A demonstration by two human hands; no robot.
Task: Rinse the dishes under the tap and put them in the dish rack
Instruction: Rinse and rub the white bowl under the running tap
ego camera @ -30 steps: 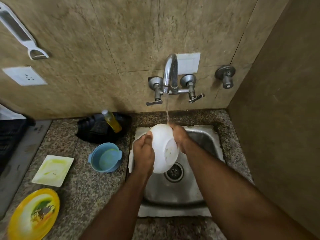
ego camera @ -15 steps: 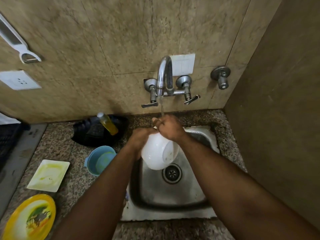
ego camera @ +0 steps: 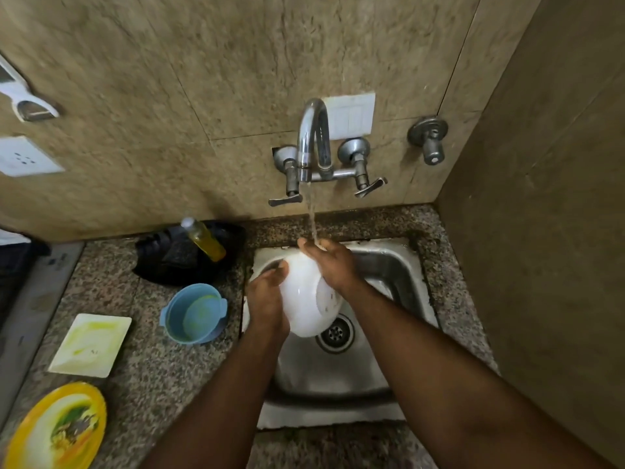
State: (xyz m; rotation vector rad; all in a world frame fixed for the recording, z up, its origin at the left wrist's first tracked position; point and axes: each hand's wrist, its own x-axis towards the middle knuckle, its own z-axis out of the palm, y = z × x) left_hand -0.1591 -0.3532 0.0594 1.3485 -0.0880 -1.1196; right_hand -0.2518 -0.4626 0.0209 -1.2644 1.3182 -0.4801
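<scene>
A speckled granite counter (ego camera: 145, 384) runs along the near edge and up the left side, around a steel sink (ego camera: 399, 265) set in the corner of tan tiled walls. Left of the fingers, nearest first, lie a soiled yellow plate (ego camera: 57, 431), a white square plate (ego camera: 91, 343) and a blue bowl (ego camera: 194, 313). Over the sink, the left hand (ego camera: 267, 299) cups the white bowl (ego camera: 304, 299) from the left, fingers curled onto its rim; the right hand (ego camera: 333, 264) lies over its top, fingers together. Beyond the fingertips the tap (ego camera: 313, 140) pours onto them.
</scene>
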